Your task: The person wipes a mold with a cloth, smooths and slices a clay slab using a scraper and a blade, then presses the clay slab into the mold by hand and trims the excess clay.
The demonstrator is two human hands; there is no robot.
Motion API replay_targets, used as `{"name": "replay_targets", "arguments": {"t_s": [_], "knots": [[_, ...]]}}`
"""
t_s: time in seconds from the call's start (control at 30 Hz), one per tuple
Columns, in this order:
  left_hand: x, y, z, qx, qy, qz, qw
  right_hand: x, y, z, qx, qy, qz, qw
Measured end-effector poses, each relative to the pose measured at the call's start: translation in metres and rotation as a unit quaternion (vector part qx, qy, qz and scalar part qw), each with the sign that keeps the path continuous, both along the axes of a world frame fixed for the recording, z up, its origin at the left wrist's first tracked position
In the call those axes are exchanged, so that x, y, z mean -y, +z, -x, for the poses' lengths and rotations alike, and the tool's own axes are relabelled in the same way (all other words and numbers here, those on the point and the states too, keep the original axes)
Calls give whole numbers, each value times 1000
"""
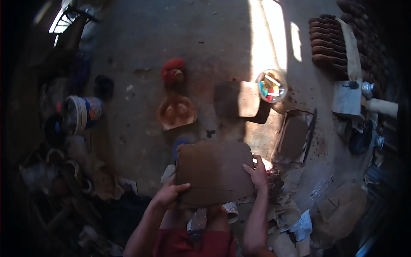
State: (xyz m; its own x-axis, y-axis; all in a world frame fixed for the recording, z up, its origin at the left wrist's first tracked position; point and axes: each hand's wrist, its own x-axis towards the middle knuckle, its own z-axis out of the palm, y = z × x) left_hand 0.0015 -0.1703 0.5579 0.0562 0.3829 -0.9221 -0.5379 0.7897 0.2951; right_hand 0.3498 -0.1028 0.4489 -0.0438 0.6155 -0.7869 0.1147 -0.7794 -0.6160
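Observation:
A wide, flat brown slab with rounded corners is held up in front of my body, above my knees. My left hand grips its lower left edge, the thumb lying on top and the other fingers hidden beneath. At the right edge my right hand holds it, with thumb and fingers around the rim. Beyond the slab, on the floor, are a reddish-brown round dish and a dark, flat stack partly in sunlight. A tray-like frame with a brown piece inside lies to the right.
A red cloth bundle lies ahead. Right of centre is a round container of colourful items. A white bucket lies at left. Stacked curved brown pieces stand at upper right. Scraps and paper lie at lower right.

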Motion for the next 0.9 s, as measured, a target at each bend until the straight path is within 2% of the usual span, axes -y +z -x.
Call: {"name": "replay_targets", "arguments": {"t_s": [0.07,0.1,0.2,0.27,0.3,0.33,0.4,0.5,0.53,0.6,0.73,0.8,0.9], "knots": [[9,-39,19,44,-4,26,999,-4,-8,27,40,31,-12,999],[14,-55,31,41,15,4,999,-11,-14,43,76,53,-31,995],[15,-110,82,39,30,2,999,-44,-39,106,87,92,-75,989],[20,-176,121,43,45,-3,998,-59,-95,138,72,108,-167,977],[22,-210,141,54,46,-48,996,-75,-115,152,118,186,-174,960],[18,-240,158,63,52,-96,992,-82,-146,172,117,160,-225,954],[-15,-264,184,33,70,-78,994,-112,-181,215,155,205,-225,940],[-32,-349,219,12,78,-86,993,-144,-257,263,173,213,-265,924],[-36,-373,228,10,81,-89,993,-151,-255,283,203,232,-314,898],[-50,-415,243,14,78,-101,992,-168,-298,296,143,214,-252,933],[-54,-474,253,4,83,-130,988,-179,-343,311,130,193,-282,931],[-52,-493,252,9,79,-148,986,-184,-351,309,144,198,-231,942],[-45,-519,248,1,80,-167,983,-179,-384,299,166,198,-280,925]]}}
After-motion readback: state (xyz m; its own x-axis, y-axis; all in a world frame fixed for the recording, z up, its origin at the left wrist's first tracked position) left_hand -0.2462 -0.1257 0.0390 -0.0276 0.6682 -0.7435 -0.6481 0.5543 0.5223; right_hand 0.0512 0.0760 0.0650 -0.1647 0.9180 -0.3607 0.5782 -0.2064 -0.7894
